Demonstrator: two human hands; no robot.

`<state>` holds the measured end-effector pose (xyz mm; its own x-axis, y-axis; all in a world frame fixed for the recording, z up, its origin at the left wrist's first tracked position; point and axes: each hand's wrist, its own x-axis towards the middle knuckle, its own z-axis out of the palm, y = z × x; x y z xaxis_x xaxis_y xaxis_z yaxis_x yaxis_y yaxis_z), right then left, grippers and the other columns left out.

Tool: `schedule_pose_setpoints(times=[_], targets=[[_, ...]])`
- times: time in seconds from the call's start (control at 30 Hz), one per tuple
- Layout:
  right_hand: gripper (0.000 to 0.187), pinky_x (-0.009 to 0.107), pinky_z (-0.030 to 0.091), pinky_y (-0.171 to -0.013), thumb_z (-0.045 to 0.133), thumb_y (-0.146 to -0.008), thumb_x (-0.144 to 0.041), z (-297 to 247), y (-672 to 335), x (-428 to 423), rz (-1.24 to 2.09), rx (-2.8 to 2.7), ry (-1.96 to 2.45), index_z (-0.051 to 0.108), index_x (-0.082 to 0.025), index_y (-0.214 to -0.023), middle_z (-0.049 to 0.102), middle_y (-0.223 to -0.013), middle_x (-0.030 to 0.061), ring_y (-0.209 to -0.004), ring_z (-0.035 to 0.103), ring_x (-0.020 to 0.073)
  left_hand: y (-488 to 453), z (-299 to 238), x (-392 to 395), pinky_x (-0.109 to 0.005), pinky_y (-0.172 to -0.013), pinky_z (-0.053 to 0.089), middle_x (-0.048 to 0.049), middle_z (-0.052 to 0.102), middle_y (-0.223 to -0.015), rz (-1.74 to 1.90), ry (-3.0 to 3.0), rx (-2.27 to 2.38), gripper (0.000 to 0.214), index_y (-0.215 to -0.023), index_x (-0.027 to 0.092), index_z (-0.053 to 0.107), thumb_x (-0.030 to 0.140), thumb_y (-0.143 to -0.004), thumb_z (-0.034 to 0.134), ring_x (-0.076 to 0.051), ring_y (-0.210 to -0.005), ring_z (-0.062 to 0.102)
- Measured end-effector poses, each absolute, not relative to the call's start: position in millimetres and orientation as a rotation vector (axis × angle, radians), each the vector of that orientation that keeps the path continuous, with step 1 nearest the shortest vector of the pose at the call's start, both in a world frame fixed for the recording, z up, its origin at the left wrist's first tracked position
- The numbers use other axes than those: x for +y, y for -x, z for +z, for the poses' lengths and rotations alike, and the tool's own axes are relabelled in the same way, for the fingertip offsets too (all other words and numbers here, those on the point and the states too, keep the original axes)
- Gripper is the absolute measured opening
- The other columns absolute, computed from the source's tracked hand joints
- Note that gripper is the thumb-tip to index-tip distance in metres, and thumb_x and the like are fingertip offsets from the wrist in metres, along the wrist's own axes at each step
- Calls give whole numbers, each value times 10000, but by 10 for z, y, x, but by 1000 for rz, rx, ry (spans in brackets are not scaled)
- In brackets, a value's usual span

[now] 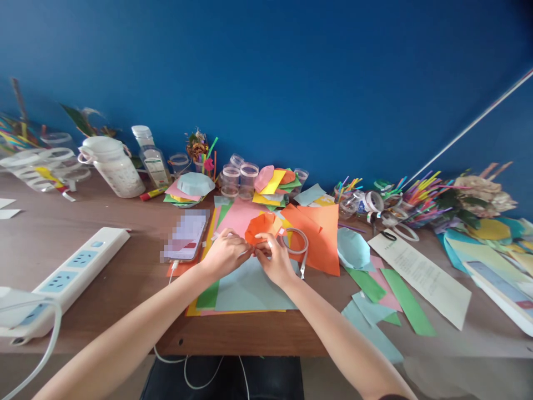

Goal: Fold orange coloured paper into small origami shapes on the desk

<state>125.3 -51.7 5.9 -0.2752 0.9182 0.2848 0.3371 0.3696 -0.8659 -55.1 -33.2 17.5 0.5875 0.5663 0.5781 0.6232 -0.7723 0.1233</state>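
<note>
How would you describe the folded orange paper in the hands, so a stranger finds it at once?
On the wooden table, look at the stack of coloured sheets by the front edge. Over it, the left hand and right hand pinch an orange shape. Unlike the flat orange sheet to its right, it is folded into a cup.

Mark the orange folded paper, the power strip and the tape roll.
orange folded paper [263,224], head view, on its upper folded face.
power strip [79,264], head view, mid top face by the sockets.
tape roll [307,243], head view, on its right rim.
</note>
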Motion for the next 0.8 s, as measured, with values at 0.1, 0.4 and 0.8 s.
schedule_pose_setpoints(times=[0.1, 0.4, 0.8], targets=[[333, 304, 532, -765, 492, -830, -144, 63, -1254, -515, 871, -1829, 1122, 482, -232, -1151, 697, -826, 2, -761, 679, 152, 540, 180, -339, -345, -757, 386, -5, 687, -670, -880, 2720, -1034, 269, -731, 187, 675, 245, -912, 485, -147, -651, 614], [355, 290, 522, -751, 475, -829, -120, 66, -1253, -510, 829, -1887, 1134, 476, -237, -1164, 700, -834, -2, -764, 675, 156, 553, 177, -317, -337, -740, 388, 0, 671, -638, -859, 2727, -993, 270, -704, 190, 672, 257, -904, 503, -148, -625, 587], [388, 304, 523, -748, 476, -838, -133, 62, -1260, -518, 791, -1950, 1155, 465, -244, -1210, 698, -848, 4, -796, 678, 175, 531, 178, -330, -349, -736, 402, -29, 632, -616, -754, 2710, -900, 269, -745, 178, 664, 195, -904, 448, -159, -636, 576]])
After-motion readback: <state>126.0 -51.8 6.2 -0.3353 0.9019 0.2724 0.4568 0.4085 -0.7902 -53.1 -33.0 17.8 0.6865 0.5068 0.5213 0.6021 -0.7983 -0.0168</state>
